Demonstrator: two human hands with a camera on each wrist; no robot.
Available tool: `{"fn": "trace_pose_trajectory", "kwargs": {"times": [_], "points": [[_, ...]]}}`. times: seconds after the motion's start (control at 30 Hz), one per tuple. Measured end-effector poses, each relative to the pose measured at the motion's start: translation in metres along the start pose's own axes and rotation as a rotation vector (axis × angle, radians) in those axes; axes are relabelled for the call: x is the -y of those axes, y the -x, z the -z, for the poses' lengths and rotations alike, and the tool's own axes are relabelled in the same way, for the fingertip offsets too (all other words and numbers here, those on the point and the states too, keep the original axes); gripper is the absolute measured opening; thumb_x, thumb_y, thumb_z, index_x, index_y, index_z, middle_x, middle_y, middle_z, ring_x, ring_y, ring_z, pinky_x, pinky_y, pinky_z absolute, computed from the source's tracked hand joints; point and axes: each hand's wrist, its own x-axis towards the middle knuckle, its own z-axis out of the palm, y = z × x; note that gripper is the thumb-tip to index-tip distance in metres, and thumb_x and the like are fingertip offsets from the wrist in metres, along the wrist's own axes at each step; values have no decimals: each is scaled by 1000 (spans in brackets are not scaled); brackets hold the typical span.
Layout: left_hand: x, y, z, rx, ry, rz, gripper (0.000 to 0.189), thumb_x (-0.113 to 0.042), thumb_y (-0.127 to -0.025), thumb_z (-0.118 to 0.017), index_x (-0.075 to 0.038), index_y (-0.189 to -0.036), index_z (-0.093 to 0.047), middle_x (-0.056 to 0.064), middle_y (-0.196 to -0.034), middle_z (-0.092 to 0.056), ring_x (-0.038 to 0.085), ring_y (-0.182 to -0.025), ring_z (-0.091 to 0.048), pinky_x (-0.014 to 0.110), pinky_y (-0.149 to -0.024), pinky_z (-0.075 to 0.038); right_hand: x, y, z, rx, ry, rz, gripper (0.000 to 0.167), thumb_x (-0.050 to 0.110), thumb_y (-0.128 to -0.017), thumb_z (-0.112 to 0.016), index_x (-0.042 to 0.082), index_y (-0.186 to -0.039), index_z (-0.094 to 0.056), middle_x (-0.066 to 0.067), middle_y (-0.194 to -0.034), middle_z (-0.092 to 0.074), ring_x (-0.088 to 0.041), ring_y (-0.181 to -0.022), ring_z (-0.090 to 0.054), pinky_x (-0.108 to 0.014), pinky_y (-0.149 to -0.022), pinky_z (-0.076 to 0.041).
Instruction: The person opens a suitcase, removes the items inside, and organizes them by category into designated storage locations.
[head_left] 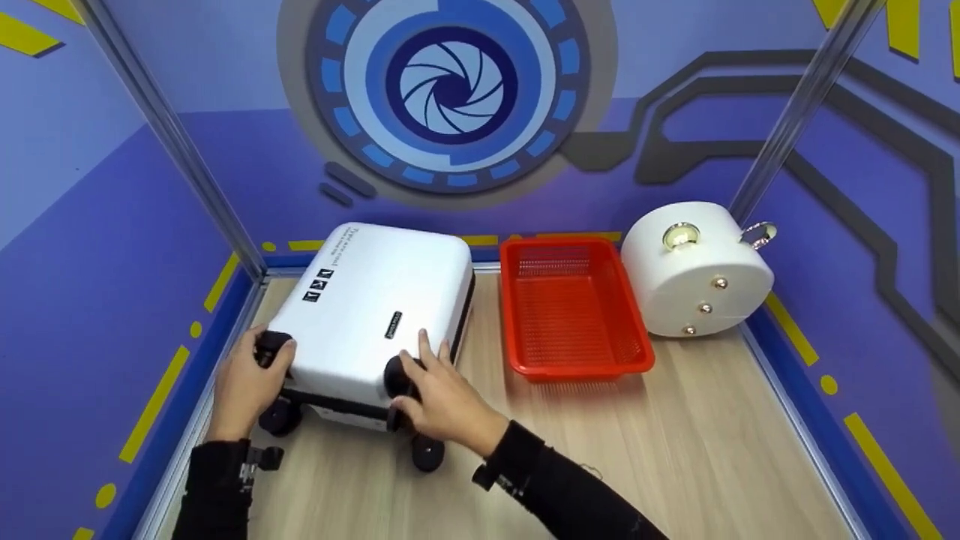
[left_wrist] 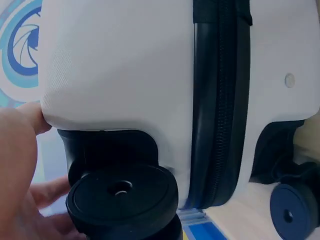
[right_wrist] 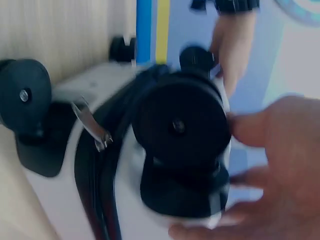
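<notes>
A small white hard-shell suitcase (head_left: 360,300) with a black zipper band (left_wrist: 220,100) lies flat on the left of the table, its wheeled end towards me. My left hand (head_left: 251,379) grips the upper left corner, thumb and fingers around a black wheel (left_wrist: 122,200). At the near right corner, my right hand (head_left: 450,401) holds another upper wheel (right_wrist: 180,125), with its thumb on the wheel and fingers spread onto the shell. Two lower wheels show beneath, one of them on the right (head_left: 428,453). A metal zipper pull (right_wrist: 92,125) hangs on the band in the right wrist view.
Right of the suitcase is a red plastic basket (head_left: 512,322) with perforated sides. Beyond it, a round white case (head_left: 667,292) with gold studs stands against the back right corner. Blue and purple printed panels (head_left: 240,157) enclose the wooden table (head_left: 697,442) at the back and sides.
</notes>
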Motion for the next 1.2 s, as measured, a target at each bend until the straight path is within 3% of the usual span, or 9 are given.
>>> {"fn": "trace_pose_trajectory", "kwargs": {"times": [0.13,0.23,0.3,0.4,0.47,0.53,0.67,0.87,1.2], "points": [[-6,17,-10,-100,-6,26,83,-61,-103,-68,-3,-159,-47,29,-145,-57,46,-123,-61,62,-99,-48,-20,-9,15,34,-38,13,78,42,-106,-72,22,-173,-36,-10,-187,-3,-54,-169,-14,-62,-127,-40],[-13,31,-22,-160,-20,36,81,-60,-102,-70,-1,-152,-48,28,-139,-55,43,-113,-60,58,-89,-49,-35,-15,25,58,-47,23,81,34,-104,-74,22,-174,-35,-8,-187,-2,-51,-170,-12,-49,-107,-61],[-19,41,-29,-177,-26,34,80,-60,-102,-70,0,-150,-47,27,-138,-53,42,-109,-59,56,-85,-49,-44,-20,32,81,-59,21,84,29,-102,-74,23,-174,-32,-6,-188,0,-49,-171,-10,-44,-93,-66],[-29,56,-38,-177,-31,19,83,-61,-103,-70,2,-151,-45,28,-137,-51,43,-108,-58,57,-84,-48,-58,-29,43,92,-90,26,84,21,-102,-73,23,-174,-32,-6,-188,0,-49,-171,-10,-49,-111,-59],[-34,64,-44,-172,-34,5,84,-60,-103,-71,2,-152,-44,28,-137,-51,43,-109,-59,57,-85,-48,-68,-35,50,76,-97,41,77,17,-104,-70,22,-173,-35,-8,-188,-5,-49,-170,-14,-57,-128,-43],[-36,71,-49,-174,-40,-8,85,-59,-102,-72,3,-153,-44,29,-136,-51,44,-109,-59,58,-86,-49,-76,-41,55,50,-103,63,69,14,-108,-67,21,-171,-40,-10,-187,-11,-49,-169,-21,-60,-135,-27],[-35,78,-56,-188,-49,-25,83,-56,-103,-73,3,-154,-43,28,-137,-50,42,-108,-59,57,-86,-50,-87,-48,58,19,-99,101,58,12,-111,-62,18,-167,-47,-12,-185,-21,-47,-167,-30,-58,-135,-28],[-29,81,-57,-208,-47,-23,80,-52,-105,-71,1,-157,-42,27,-141,-49,41,-106,-58,57,-84,-49,-87,-52,52,12,-119,106,58,13,-112,-61,18,-167,-47,-11,-185,-20,-52,-166,-28,-63,-135,-26],[-28,94,-62,-192,3,-40,82,-41,-108,-71,-2,-169,-33,32,-151,-45,47,-121,-57,62,-94,-50,-86,-48,49,-27,-164,99,56,12,-111,-62,18,-165,-51,-10,-184,-24,-52,-165,-29,-61,-137,-23]]}}
